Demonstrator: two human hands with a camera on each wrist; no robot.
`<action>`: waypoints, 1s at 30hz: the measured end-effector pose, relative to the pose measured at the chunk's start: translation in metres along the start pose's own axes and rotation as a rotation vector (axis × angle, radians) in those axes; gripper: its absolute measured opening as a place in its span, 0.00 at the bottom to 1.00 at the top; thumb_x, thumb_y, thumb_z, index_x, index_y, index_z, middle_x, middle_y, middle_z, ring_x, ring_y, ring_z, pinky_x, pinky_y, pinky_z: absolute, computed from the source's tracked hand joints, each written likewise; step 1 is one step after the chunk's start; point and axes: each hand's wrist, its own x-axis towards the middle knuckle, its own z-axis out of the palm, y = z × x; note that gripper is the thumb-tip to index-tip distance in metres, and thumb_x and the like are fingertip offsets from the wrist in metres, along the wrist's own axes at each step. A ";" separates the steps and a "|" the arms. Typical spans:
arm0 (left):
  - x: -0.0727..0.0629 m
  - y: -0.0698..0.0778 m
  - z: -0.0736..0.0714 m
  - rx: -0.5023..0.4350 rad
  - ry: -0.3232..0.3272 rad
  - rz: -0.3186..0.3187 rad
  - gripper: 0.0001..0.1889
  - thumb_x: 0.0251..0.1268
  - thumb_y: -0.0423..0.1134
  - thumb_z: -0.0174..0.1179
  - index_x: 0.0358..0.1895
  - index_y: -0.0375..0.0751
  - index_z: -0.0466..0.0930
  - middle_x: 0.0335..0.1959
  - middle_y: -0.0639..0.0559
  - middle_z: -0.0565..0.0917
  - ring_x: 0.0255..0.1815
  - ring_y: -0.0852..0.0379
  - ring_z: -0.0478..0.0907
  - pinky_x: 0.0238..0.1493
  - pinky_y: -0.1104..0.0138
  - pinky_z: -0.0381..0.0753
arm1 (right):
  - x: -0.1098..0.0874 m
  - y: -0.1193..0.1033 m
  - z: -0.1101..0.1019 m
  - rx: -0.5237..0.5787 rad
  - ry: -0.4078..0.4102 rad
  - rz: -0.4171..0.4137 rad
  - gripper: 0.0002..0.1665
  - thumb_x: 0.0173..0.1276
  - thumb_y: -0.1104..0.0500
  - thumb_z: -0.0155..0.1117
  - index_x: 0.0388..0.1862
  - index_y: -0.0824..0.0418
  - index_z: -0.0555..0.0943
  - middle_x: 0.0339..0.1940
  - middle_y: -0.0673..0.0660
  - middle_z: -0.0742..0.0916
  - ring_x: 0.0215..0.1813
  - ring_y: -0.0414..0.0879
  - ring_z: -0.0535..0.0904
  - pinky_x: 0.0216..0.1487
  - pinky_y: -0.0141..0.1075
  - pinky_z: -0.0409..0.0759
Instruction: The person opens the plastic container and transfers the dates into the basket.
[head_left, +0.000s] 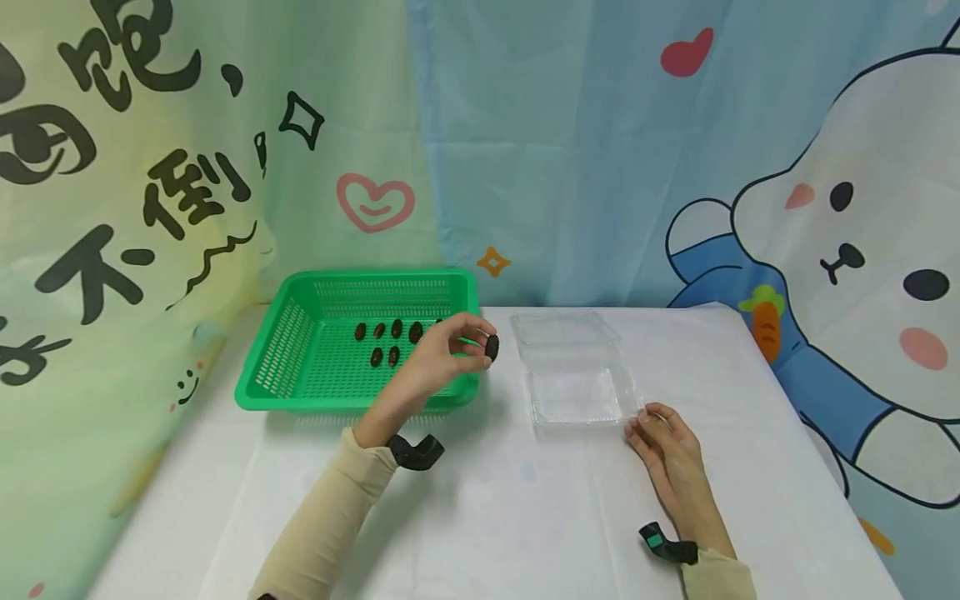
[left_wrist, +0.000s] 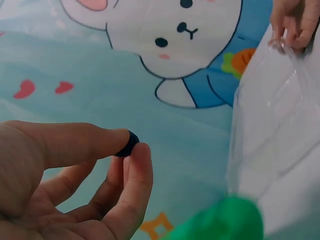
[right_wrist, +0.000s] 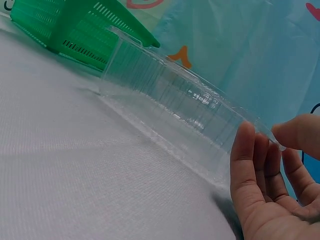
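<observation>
My left hand (head_left: 442,354) pinches a small dark oval thing, perhaps a dried date (head_left: 492,347), between thumb and fingertips, above the right end of a green plastic basket (head_left: 300,400). In the left wrist view that dark oval (left_wrist: 129,144) shows only partly between the fingertips. Several similar dark brown ovals (head_left: 416,332) lie spread on the basket floor, some hidden behind the hand. My right hand (head_left: 671,454) pinches the near right corner of a clear plastic box (head_left: 577,396), its lid (head_left: 566,327) folded back behind it. In the right wrist view thumb and fingers grip the box's rim (right_wrist: 225,107).
A white cloth (head_left: 525,517) covers the table under the basket and box. Behind it hangs a printed curtain (head_left: 555,167) with a cartoon rabbit and lettering. A black band with a small mount sits on each wrist.
</observation>
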 end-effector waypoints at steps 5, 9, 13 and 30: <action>-0.002 -0.004 -0.035 -0.065 -0.026 -0.078 0.21 0.68 0.32 0.67 0.63 0.46 0.78 0.59 0.45 0.79 0.54 0.50 0.81 0.59 0.56 0.82 | 0.001 0.001 -0.001 0.003 -0.006 -0.008 0.10 0.80 0.69 0.56 0.55 0.60 0.75 0.43 0.50 0.85 0.49 0.40 0.85 0.56 0.31 0.86; 0.000 -0.011 -0.063 -0.088 -0.047 -0.138 0.23 0.70 0.33 0.66 0.66 0.45 0.75 0.61 0.44 0.77 0.50 0.51 0.79 0.52 0.61 0.79 | 0.002 0.000 -0.001 0.003 -0.014 -0.009 0.10 0.80 0.69 0.57 0.54 0.59 0.75 0.43 0.50 0.85 0.49 0.40 0.85 0.56 0.31 0.86; 0.004 -0.017 -0.088 -0.068 -0.046 -0.228 0.25 0.73 0.32 0.63 0.70 0.42 0.72 0.66 0.41 0.72 0.54 0.52 0.78 0.55 0.63 0.81 | 0.003 0.001 -0.002 0.001 -0.007 0.001 0.10 0.79 0.68 0.58 0.55 0.59 0.75 0.44 0.50 0.85 0.50 0.40 0.85 0.56 0.31 0.86; 0.021 -0.049 -0.176 0.072 -0.096 -0.490 0.30 0.76 0.28 0.56 0.78 0.30 0.61 0.56 0.42 0.77 0.47 0.59 0.85 0.71 0.53 0.79 | -0.001 0.001 -0.001 0.015 0.008 0.005 0.09 0.80 0.68 0.57 0.53 0.58 0.77 0.43 0.50 0.85 0.49 0.40 0.85 0.56 0.30 0.86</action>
